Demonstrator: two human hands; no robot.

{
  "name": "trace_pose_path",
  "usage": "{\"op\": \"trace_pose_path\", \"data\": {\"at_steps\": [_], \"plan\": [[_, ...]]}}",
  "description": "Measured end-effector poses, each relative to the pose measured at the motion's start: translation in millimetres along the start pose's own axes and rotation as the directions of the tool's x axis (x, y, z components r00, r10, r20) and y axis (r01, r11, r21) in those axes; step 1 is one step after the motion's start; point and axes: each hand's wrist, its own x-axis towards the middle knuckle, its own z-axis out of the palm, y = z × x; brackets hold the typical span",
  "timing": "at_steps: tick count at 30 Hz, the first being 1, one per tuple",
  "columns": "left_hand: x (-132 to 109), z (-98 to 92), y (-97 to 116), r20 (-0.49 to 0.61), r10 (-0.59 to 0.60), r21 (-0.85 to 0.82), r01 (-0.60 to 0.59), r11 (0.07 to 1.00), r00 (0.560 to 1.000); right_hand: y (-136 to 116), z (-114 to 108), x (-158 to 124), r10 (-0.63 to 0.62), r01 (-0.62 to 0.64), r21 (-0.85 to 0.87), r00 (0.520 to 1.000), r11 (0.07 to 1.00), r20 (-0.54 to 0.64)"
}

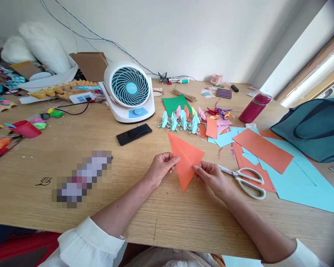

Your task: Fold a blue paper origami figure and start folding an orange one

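Between my two hands is a creased, kite-shaped piece of orange paper (187, 155), held just above the wooden table. My left hand (163, 167) pinches its left edge between thumb and fingers. At the lower right edge, my right hand (211, 177) grips the sheet with the thumb on top and fingers behind it. White-handled scissors (246, 180) lie beside my right hand, their blades partly hidden behind it. Beyond the paper stand several small folded paper figures (180, 120), mostly light blue with some pink, orange and yellow ones.
A white fan (130, 91) stands at the back, with a black case (134, 134) before it. Light-blue sheets (303, 178) and an orange strip (263, 150) lie to the right, near a red bottle (255, 107) and a teal bag (314, 126). A red cup (28, 128) sits far left.
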Motion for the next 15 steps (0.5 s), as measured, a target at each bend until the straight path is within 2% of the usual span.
{"op": "trace_pose_path", "data": {"at_steps": [6, 11, 15], "plan": [[-0.3, -0.6, -1.5, 0.013, -0.043, -0.039, 0.043, 0.998, 0.999, -0.5, 0.2, -1.4, -0.013, 0.013, -0.001, 1.0, 1.0, 0.016], [4.2, -5.1, -4.9, -0.023, -0.071, -0.105, 0.068, 0.992, 0.997, 6.7, -4.7, -1.4, 0.007, -0.007, -0.005, 0.999, 1.0, 0.054], [7.9, -9.1, -6.3, -0.053, -0.087, -0.15, 0.079, 0.986, 0.995, 5.5, -8.0, -5.8, -0.053, 0.05, -0.116, 0.998, 0.992, -0.029]]}}
